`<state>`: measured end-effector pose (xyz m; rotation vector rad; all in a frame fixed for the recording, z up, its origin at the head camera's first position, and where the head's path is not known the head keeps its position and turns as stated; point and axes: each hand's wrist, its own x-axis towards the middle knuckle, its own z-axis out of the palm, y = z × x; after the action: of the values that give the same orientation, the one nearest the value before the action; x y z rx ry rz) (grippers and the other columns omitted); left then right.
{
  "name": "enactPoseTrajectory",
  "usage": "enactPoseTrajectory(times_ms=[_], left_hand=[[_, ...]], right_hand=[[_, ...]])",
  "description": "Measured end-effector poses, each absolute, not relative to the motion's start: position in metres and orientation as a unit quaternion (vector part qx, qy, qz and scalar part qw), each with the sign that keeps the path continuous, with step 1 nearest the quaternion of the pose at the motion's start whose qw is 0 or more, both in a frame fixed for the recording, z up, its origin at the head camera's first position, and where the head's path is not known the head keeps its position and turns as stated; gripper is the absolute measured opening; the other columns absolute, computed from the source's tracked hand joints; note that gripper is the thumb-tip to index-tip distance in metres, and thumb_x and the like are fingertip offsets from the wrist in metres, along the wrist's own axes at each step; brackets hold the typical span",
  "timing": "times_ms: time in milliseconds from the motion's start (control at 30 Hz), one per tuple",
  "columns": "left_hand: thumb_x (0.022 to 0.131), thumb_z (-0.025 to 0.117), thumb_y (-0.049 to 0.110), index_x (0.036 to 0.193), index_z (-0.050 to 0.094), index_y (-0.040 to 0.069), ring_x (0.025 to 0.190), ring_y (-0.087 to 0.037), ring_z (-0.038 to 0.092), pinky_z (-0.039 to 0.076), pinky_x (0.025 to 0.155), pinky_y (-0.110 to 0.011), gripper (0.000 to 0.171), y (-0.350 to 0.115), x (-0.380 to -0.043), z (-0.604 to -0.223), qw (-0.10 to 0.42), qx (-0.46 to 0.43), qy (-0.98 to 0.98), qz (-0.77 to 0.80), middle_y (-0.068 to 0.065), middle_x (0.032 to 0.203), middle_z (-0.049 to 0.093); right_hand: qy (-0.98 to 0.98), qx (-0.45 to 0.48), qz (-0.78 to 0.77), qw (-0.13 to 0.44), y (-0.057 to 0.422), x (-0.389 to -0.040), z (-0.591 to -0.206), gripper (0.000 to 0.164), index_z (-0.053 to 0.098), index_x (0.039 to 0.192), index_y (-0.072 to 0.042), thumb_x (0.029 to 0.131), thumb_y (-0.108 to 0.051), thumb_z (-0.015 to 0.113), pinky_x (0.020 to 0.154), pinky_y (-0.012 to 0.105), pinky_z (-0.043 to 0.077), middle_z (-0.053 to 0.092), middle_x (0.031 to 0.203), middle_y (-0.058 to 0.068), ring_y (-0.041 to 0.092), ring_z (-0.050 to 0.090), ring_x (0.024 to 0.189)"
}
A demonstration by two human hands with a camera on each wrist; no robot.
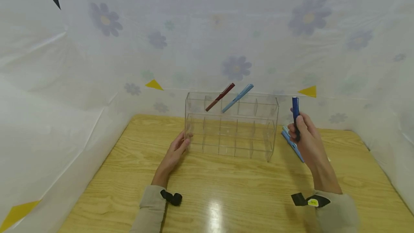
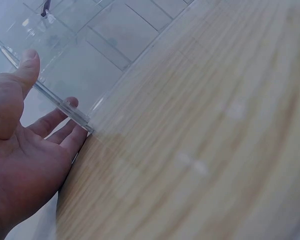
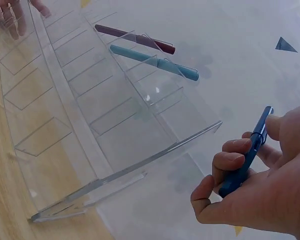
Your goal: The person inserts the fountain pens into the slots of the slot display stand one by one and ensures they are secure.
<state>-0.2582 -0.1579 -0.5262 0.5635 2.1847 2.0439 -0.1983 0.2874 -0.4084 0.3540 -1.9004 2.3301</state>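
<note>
A clear acrylic display rack (image 1: 228, 130) with divided compartments stands on the wooden table. Two capped pens, one dark red (image 1: 221, 96) and one light blue (image 1: 238, 97), lean in neighbouring compartments of its upper tier. My left hand (image 1: 174, 151) holds the rack's left side edge, thumb at the front and fingers around the outer side; the left wrist view shows the thumb crossing that edge. To the right of the rack, my right hand (image 1: 306, 132) grips a dark blue capped pen (image 3: 250, 155) between thumb and curled fingers, raised above the table with its clip end up.
Light blue pens (image 1: 292, 146) lie on the table (image 1: 200, 186) below and behind my right hand, which partly covers them. A white flowered sheet (image 1: 200, 46) hangs behind and at both sides of the table.
</note>
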Motion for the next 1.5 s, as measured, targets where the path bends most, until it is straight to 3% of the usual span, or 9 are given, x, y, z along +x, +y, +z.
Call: enactPoseTrajectory(times_ms=[67,167,267,433,733,967,1267,1500], left_hand=[[0.112,0.046,0.022,0.164,0.029,0.017,0.146,-0.04,0.036,0.03,0.112,-0.064,0.055,-0.158,-0.258,-0.526,0.05,0.184,0.716,0.672,-0.025,0.155,0.042],[0.112,0.046,0.022,0.164,0.029,0.018,0.147,-0.04,0.035,0.029,0.112,-0.065,0.055,-0.157,-0.258,-0.526,0.051,0.183,0.714,0.674,-0.024,0.155,0.042],[0.112,0.046,0.022,0.164,0.03,0.017,0.147,-0.039,0.034,0.029,0.113,-0.064,0.054,-0.156,-0.258,-0.525,0.053,0.181,0.714,0.675,-0.023,0.155,0.042],[0.112,0.046,0.022,0.162,0.032,0.01,0.147,-0.038,0.034,0.03,0.112,-0.064,0.053,-0.156,-0.259,-0.526,0.055,0.181,0.715,0.673,-0.022,0.156,0.042],[0.112,0.045,0.02,0.163,0.028,0.009,0.148,-0.04,0.032,0.027,0.113,-0.064,0.055,-0.155,-0.259,-0.524,0.06,0.189,0.707,0.678,-0.025,0.156,0.04],[0.112,0.045,0.021,0.161,0.03,0.004,0.146,-0.041,0.035,0.033,0.11,-0.06,0.054,-0.155,-0.258,-0.526,0.051,0.183,0.716,0.671,-0.024,0.155,0.042],[0.112,0.046,0.022,0.163,0.03,0.013,0.146,-0.038,0.036,0.03,0.112,-0.064,0.054,-0.157,-0.256,-0.526,0.055,0.174,0.717,0.673,-0.019,0.155,0.044],[0.112,0.046,0.022,0.164,0.028,0.012,0.146,-0.039,0.036,0.03,0.112,-0.064,0.055,-0.158,-0.256,-0.526,0.051,0.18,0.718,0.67,-0.021,0.155,0.043]], right_hand=[[-0.632,0.119,0.762,0.069,0.285,-0.202,-0.405,0.042,0.04,0.148,-0.011,0.112,-0.032,0.04,0.071,0.035,0.024,0.037,0.091,0.005,0.021,0.031,0.077],[-0.646,0.106,0.751,0.086,0.281,-0.206,-0.397,0.038,0.047,0.141,-0.007,0.11,-0.029,0.047,0.07,0.027,0.037,0.048,0.095,0.004,0.02,0.043,0.084],[-0.666,0.078,0.733,0.112,0.275,-0.21,-0.388,0.038,0.056,0.135,-0.002,0.107,-0.028,0.057,0.082,0.021,0.05,0.059,0.106,0.003,0.017,0.054,0.097],[-0.686,0.077,0.706,0.157,0.269,-0.22,-0.374,0.035,0.063,0.129,0.001,0.103,-0.023,0.064,0.082,0.021,0.055,0.064,0.104,0.006,0.017,0.062,0.092],[-0.663,0.123,0.722,0.155,0.264,-0.238,-0.352,0.036,0.056,0.132,0.005,0.101,-0.01,0.066,0.086,0.032,0.057,0.063,0.115,0.014,0.02,0.068,0.101],[-0.65,0.133,0.728,0.172,0.262,-0.252,-0.334,0.036,0.056,0.13,-0.003,0.097,-0.002,0.069,0.084,0.026,0.057,0.069,0.114,0.01,0.017,0.071,0.101],[-0.617,0.17,0.744,0.193,0.252,-0.269,-0.321,0.06,0.042,0.15,-0.01,0.097,0.008,0.065,0.08,0.033,0.059,0.07,0.109,0.018,0.02,0.075,0.092],[-0.609,0.185,0.742,0.213,0.247,-0.278,-0.319,0.062,0.041,0.151,-0.008,0.096,0.01,0.064,0.079,0.034,0.06,0.07,0.106,0.018,0.021,0.074,0.092]])
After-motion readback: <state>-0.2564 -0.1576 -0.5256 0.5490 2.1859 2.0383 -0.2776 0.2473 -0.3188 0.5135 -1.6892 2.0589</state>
